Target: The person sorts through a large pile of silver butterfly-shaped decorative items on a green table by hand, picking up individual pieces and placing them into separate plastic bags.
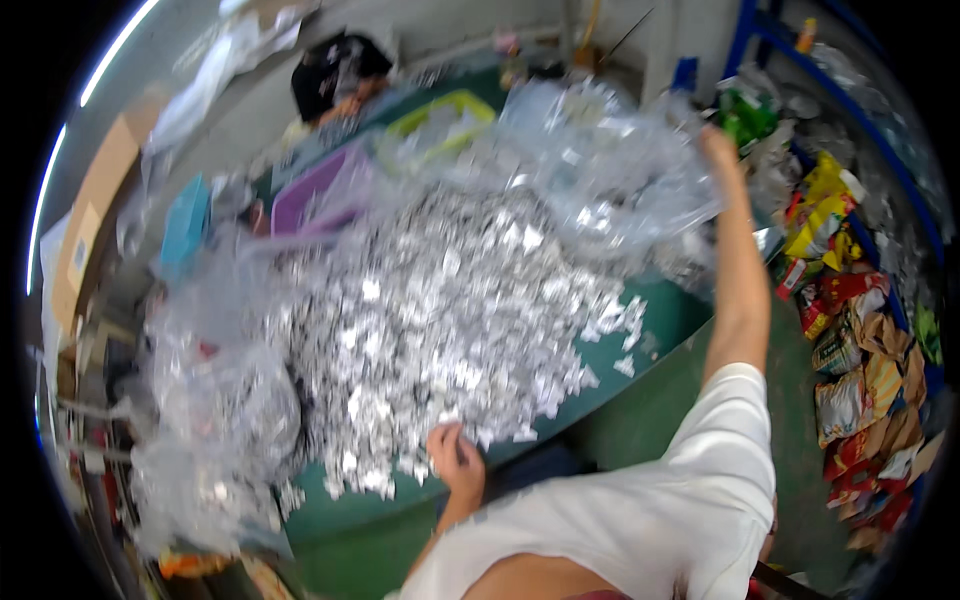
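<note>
A big heap of small silver foil packets [440, 310] covers a green table [660, 320]. My left hand [455, 455] rests on the near edge of the heap, fingers curled into the packets. My right hand [717, 143] is stretched far out at the upper right, gripping the edge of a large clear plastic bag [610, 160] that lies over the far side of the heap. The picture is blurred by motion.
More clear bags of packets [215, 420] sag at the left. A purple bin [320, 190], a yellow-green tray [445, 110] and a blue box [185, 225] stand behind. Colourful snack bags [860, 350] are piled on the floor at right by a blue rack [750, 30].
</note>
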### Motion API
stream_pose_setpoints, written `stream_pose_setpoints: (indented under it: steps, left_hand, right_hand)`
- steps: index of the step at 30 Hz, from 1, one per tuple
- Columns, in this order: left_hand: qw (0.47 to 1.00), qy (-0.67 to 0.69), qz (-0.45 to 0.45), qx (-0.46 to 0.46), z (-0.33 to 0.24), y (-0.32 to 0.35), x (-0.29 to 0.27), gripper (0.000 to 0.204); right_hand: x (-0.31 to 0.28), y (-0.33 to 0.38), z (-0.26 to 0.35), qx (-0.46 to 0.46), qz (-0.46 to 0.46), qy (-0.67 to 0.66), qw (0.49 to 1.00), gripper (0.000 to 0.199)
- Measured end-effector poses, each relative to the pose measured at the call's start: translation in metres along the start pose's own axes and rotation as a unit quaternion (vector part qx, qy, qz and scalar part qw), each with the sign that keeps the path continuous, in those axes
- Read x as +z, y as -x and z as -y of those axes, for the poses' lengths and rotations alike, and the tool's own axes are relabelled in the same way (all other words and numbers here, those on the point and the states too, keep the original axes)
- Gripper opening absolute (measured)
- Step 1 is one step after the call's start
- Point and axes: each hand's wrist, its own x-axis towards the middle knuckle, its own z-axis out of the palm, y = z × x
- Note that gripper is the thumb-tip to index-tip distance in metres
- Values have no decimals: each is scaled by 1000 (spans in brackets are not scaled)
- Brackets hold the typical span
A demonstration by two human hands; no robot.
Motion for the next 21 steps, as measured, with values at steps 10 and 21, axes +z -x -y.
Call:
stream_pose_setpoints:
  steps: [10,21]
  left_hand:
    - [999,49,-1,-19,-9,-7,2,29]
    - [997,-37,69,-29,-7,-53,-6,43]
  right_hand:
    - [-65,346,73,-272,63,-19,960,10]
    - [-4,410,13,-445,300,295,790,28]
